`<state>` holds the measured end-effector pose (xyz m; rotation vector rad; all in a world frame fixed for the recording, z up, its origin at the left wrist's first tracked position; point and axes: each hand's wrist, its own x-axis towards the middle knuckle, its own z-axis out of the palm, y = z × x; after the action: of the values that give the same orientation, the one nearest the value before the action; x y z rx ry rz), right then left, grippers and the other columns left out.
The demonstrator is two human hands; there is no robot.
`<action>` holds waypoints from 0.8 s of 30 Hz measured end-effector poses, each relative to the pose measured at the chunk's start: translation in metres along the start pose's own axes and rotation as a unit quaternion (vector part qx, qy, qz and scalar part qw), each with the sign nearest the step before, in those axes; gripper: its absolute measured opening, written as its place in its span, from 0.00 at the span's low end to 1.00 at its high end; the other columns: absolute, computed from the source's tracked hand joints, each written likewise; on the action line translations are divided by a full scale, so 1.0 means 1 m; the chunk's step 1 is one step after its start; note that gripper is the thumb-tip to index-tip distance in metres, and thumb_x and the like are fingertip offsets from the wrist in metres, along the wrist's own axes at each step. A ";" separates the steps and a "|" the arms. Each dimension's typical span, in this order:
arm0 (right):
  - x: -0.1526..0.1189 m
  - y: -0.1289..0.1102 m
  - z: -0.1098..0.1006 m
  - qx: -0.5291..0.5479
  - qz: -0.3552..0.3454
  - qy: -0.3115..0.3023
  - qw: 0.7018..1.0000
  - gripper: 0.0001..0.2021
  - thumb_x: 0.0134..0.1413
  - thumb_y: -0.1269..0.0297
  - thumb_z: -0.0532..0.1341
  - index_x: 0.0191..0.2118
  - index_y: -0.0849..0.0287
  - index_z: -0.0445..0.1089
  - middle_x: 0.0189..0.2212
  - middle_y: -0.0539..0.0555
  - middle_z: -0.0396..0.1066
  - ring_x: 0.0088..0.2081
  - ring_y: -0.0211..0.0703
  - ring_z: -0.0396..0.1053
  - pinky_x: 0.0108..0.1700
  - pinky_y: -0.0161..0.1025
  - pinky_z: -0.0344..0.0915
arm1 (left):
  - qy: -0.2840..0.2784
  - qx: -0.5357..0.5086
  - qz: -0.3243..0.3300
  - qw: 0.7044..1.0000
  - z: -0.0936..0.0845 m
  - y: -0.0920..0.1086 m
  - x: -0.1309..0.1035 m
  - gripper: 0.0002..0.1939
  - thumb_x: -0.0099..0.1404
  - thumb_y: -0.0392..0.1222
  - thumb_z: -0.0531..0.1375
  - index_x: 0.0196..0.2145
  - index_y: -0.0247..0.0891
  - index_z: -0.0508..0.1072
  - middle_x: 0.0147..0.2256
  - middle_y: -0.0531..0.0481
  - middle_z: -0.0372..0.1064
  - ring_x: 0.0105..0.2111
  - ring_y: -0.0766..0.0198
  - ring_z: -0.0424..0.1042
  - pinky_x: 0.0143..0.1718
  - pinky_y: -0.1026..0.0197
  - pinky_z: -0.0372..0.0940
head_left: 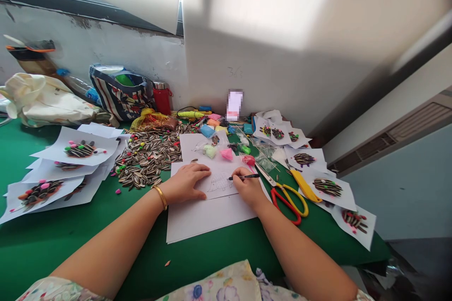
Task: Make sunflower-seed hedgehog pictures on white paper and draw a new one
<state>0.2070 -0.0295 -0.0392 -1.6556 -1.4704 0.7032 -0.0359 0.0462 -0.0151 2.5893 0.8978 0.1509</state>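
My right hand (248, 187) is closed round a black pen (250, 176), its tip on a sheet of white paper (208, 218). A line drawing of a spiny animal (219, 183) shows on the sheet, left of the pen tip. On the paper's left part lies my left hand (188, 181), fingers spread and flat, with a gold bangle at the wrist. Just beyond both hands sit small lumps of clay: pale green (209, 151), pink (226, 154) and red (248, 160). Right of my right hand are scissors (289, 197) with red and yellow handles.
A heap of sunflower seeds (150, 153) spreads left of the paper. Cards with seed animals lie left (76, 148) and right (328, 188). A yellow utility knife (304, 186) is beside the scissors. Behind stand a striped bag (122, 96), a red flask (162, 99) and a phone (234, 105).
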 end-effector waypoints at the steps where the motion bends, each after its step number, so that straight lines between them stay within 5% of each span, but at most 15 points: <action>1: 0.000 0.000 0.000 0.004 -0.001 -0.001 1.000 0.06 0.51 0.63 0.55 0.30 0.55 0.68 0.24 0.48 0.69 0.28 0.42 0.66 0.30 0.38 0.59 | 0.000 0.001 0.000 1.000 0.000 0.000 0.000 0.38 0.53 0.55 0.69 0.60 0.44 0.68 0.61 0.44 0.62 0.63 0.44 0.57 0.63 0.46 0.52; 24: -0.002 0.002 -0.003 0.006 -0.003 0.013 1.000 0.05 0.47 0.66 0.54 0.26 0.54 0.66 0.21 0.47 0.66 0.26 0.41 0.63 0.28 0.37 0.57 | -0.002 0.008 0.003 1.000 0.001 -0.002 0.000 0.38 0.53 0.55 0.69 0.60 0.45 0.67 0.62 0.45 0.61 0.63 0.44 0.56 0.63 0.46 0.51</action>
<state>0.2098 -0.0325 -0.0395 -1.6445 -1.4493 0.6845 -0.0362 0.0474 -0.0165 2.6064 0.8925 0.1419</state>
